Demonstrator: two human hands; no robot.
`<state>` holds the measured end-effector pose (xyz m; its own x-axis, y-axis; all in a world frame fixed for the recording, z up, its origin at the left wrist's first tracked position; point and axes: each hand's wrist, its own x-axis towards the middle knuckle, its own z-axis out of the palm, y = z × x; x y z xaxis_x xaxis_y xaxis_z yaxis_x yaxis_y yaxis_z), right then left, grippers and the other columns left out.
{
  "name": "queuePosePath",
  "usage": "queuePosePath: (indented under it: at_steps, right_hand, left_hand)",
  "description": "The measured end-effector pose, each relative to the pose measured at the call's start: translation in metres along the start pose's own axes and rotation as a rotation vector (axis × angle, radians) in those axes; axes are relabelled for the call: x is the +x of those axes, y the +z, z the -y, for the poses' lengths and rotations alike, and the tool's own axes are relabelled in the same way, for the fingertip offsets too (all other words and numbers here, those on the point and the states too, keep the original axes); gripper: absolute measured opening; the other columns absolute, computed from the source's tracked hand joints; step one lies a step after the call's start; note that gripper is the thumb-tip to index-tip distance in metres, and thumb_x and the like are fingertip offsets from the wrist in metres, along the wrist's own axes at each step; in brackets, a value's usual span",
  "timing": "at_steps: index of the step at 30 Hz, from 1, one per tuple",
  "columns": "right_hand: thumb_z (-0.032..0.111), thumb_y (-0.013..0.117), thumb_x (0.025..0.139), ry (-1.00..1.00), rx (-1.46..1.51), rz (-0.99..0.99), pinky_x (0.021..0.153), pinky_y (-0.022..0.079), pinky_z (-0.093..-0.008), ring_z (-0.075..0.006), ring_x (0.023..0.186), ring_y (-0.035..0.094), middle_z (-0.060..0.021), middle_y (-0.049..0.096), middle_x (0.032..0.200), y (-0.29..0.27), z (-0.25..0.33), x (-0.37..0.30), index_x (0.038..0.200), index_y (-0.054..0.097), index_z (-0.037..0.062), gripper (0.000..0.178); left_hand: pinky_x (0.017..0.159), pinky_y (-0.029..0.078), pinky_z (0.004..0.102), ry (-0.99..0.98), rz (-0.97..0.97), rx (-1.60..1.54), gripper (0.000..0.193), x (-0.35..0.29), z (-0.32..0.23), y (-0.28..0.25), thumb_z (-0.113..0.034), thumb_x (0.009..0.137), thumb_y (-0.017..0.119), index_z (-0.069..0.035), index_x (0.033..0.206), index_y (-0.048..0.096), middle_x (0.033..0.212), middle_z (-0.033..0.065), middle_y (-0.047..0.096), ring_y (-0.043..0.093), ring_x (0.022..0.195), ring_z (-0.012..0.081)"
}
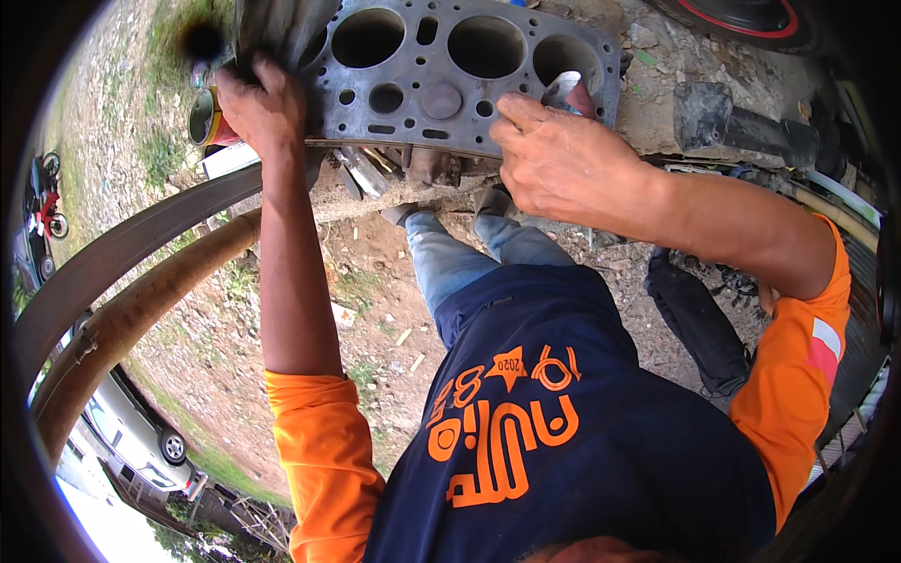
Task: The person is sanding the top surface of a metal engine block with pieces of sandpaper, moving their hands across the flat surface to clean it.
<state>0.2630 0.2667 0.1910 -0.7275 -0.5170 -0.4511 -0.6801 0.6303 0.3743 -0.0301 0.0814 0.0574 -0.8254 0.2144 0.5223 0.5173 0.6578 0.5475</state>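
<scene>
A grey metal engine block (427, 89) lies in front of me, its flat top face full of bolt holes and three large round cylinder bores. My right hand (568, 164) is over the block's right front edge with its fingers closed. A folded reddish and grey piece (574, 97), cloth or abrasive paper, sticks out from it beside the right bore. At the block's left end is my left hand (267, 113), its fingers bent against a dark, smooth object (282, 30). A dark blur hides the fingertips, so what they grip is not plain.
A yellow and red can (208, 120) stands left of my left hand. Two curved bars, one a rusty pipe (141, 300), sweep past on the left. Metal tools (361, 174) lie under the block's front edge. A dark metal part (727, 122) is at right.
</scene>
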Motion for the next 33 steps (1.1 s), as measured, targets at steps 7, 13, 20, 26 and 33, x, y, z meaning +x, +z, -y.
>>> queuePosePath:
  at_steps: [7,13,20,26,33]
  right_hand:
    - [0.024,0.079,0.084,0.014,0.073,0.021,0.105,0.036,-0.0408,-0.0180,0.105,0.067,0.0057,0.078,0.087,0.003,-0.006,0.001,0.088,0.084,0.0267,0.007]
    - [0.025,0.080,0.084,-0.076,0.023,0.031,0.104,0.037,-0.0414,-0.0190,0.103,0.069,0.0042,0.078,0.084,-0.005,-0.001,-0.003,0.087,0.083,0.0250,0.005]
    - [-0.001,0.072,0.080,0.247,0.731,-0.109,0.082,0.056,-0.0476,-0.0351,0.083,0.078,-0.0197,0.076,0.081,0.019,-0.024,0.004,0.085,0.079,0.0024,0.009]
    - [0.004,0.081,0.079,0.689,1.240,0.058,0.083,0.061,-0.0447,-0.0401,0.092,0.077,-0.0244,0.077,0.090,0.037,-0.024,0.013,0.092,0.072,-0.0071,0.020]
    - [0.009,0.084,0.079,0.946,1.705,0.192,0.077,0.060,-0.0386,-0.0233,0.080,0.077,-0.0161,0.079,0.091,0.045,-0.028,0.003,0.099,0.075,-0.0063,0.027]
  left_hand:
    - [0.095,0.051,0.0551,-0.014,0.012,0.024,0.044,0.001,-0.001,-0.002,-0.035,0.098,0.064,0.007,0.110,0.064,0.111,0.0340,0.072,0.069,0.105,0.0538]
    - [0.095,0.051,0.0553,-0.010,0.007,0.039,0.043,0.001,0.001,0.002,-0.036,0.098,0.064,0.005,0.112,0.064,0.110,0.0331,0.073,0.069,0.105,0.0529]
    - [0.095,0.051,0.0559,-0.012,0.001,0.041,0.042,0.000,0.004,0.001,-0.035,0.098,0.064,0.004,0.114,0.065,0.111,0.0326,0.073,0.069,0.106,0.0531]
    - [0.095,0.050,0.0561,0.032,-0.024,-0.005,0.042,0.001,0.002,0.004,-0.035,0.098,0.065,0.005,0.113,0.065,0.109,0.0326,0.073,0.068,0.104,0.0529]
    - [0.095,0.050,0.0558,-0.007,0.003,0.028,0.042,0.000,0.000,0.002,-0.033,0.098,0.064,0.006,0.113,0.065,0.111,0.0324,0.072,0.068,0.104,0.0523]
